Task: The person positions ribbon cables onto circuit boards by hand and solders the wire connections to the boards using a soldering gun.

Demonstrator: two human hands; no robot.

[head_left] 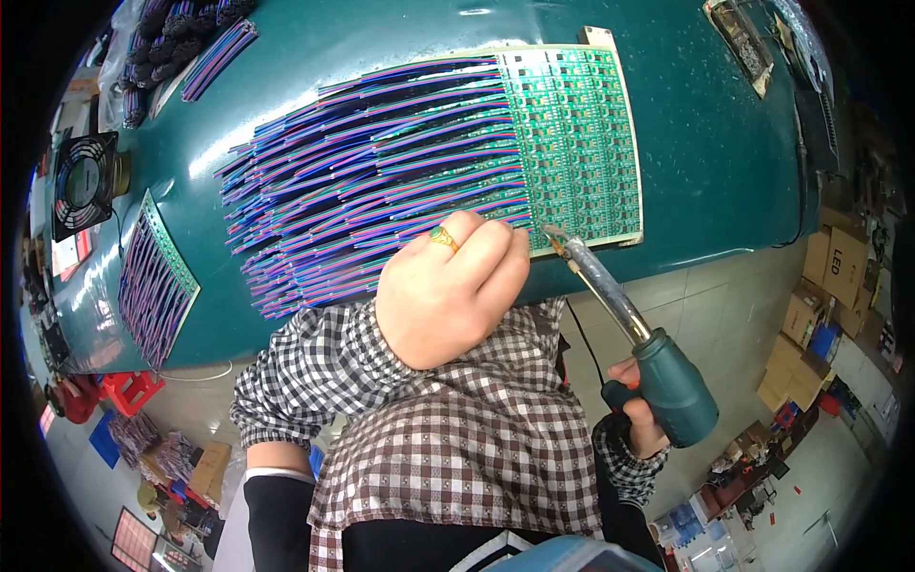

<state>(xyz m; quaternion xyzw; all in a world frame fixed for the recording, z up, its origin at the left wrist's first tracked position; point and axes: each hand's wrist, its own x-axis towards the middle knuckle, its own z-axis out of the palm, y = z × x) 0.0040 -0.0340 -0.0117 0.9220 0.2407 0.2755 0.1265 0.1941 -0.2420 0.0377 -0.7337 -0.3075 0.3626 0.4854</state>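
A green circuit board panel (572,143) with rows of small parts lies on the table. Thin wires (381,172) in blue, red, green and black fan out leftward from it in many rows. My left hand (453,291), with a ring on one finger, is closed over the near wires by the board's lower left corner; its fingertips are hidden, so what they pinch does not show. My right hand (640,405) grips a soldering iron (672,386) by its dark green handle. The iron's tip (555,234) is at the board's near edge, just right of my left fingers.
A smaller wired panel (157,276) lies at the left, near a black fan (86,184). Wire bundles (181,43) are piled at the far left. A worn metal tray (741,46) sits at the far right. Cardboard boxes (829,267) stand beyond the table's right end.
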